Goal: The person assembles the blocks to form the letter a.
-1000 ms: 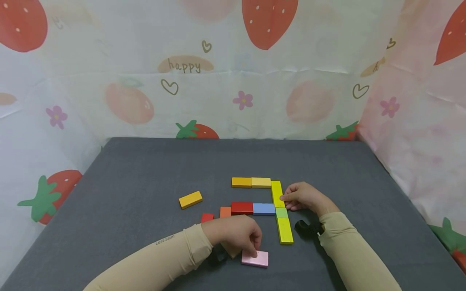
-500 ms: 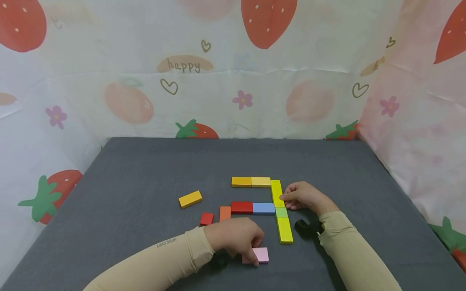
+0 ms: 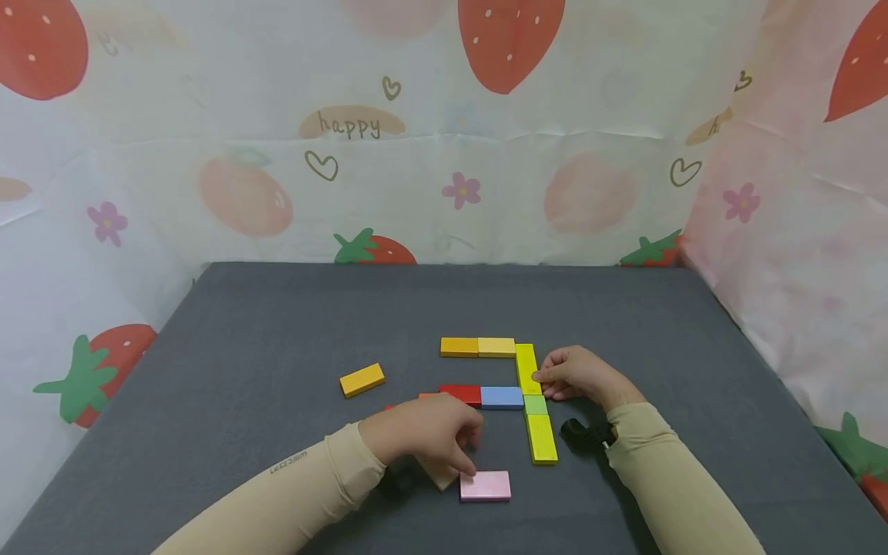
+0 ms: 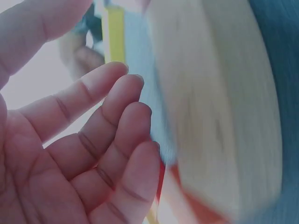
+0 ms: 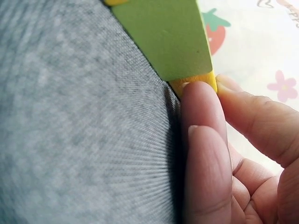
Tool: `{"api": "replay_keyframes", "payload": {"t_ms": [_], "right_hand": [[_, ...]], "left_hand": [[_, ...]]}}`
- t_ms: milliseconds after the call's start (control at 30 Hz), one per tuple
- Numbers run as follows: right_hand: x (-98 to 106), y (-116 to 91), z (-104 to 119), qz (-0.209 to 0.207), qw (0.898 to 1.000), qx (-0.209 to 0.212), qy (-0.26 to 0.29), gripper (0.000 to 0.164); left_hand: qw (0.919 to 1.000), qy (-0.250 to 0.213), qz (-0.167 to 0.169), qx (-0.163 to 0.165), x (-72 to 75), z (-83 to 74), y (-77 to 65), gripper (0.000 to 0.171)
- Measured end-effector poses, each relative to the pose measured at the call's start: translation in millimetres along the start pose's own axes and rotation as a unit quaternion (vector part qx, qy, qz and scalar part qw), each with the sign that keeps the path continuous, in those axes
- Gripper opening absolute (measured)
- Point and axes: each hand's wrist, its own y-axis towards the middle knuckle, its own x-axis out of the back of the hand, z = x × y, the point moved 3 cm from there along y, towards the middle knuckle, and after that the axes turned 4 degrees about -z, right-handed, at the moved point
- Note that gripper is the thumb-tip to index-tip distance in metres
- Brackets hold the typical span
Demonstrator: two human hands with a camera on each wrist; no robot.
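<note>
My left hand [image 3: 430, 432] hovers beside a pink block [image 3: 488, 487], its lowest fingertip at the block's upper left corner. In the left wrist view the fingers of the left hand [image 4: 84, 140] are loosely bent and hold nothing. Beneath that hand lies a plain wood-coloured block [image 3: 438, 473], large and blurred in the left wrist view. My right hand [image 3: 583, 378] pinches the right edge of a long yellow block [image 3: 525, 366]. Its fingertips rest against the side, with a finger over the top. Adjoining that yellow block is a green block [image 5: 163, 37].
A second yellow block [image 3: 541, 439] continues the column below the green one. Blue [image 3: 502, 398] and red [image 3: 466, 394] blocks run leftward. Light yellow [image 3: 496, 348] and amber [image 3: 459, 348] blocks form the upper row. A loose orange-yellow block [image 3: 362, 380] lies left on the grey cloth [image 3: 277, 331].
My left hand first slid its fingertips across the pink block, then drew back up and left, uncovering more of it. The block shifted only slightly. My right hand stayed at the yellow block.
</note>
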Motion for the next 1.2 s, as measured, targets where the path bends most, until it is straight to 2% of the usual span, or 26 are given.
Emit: {"api": "replay_keyframes", "payload": {"t_ms": [167, 367, 633, 833, 1033, 1200], "right_hand": [[1, 1, 0, 0.000, 1.000, -0.002, 0.001, 0.020], [0, 1, -1, 0.003, 1.000, 0.003, -0.002, 0.021], [-1, 0, 0, 0.002, 1.000, 0.007, -0.005, 0.019], [-1, 0, 0, -0.002, 1.000, 0.006, -0.005, 0.019], [-1, 0, -1, -0.003, 1.000, 0.003, -0.003, 0.019], [-1, 0, -1, -0.006, 1.000, 0.004, -0.003, 0.020]], "left_hand": [[0.9983, -0.028, -0.048, 0.018, 14.9, 18.7, -12.5, 0.024], [0.9921, -0.057, -0.092, 0.062, 27.6, 40.0, -29.2, 0.020], [0.9810, -0.050, -0.147, 0.116, 40.6, 71.1, -48.5, 0.013], [0.9770, -0.048, -0.143, 0.150, 38.7, 87.1, -54.7, 0.013], [0.9790, -0.037, -0.118, 0.162, 31.0, 93.0, -56.9, 0.013], [0.9784, -0.030, -0.114, 0.170, 27.4, 95.1, -55.6, 0.015]]}}
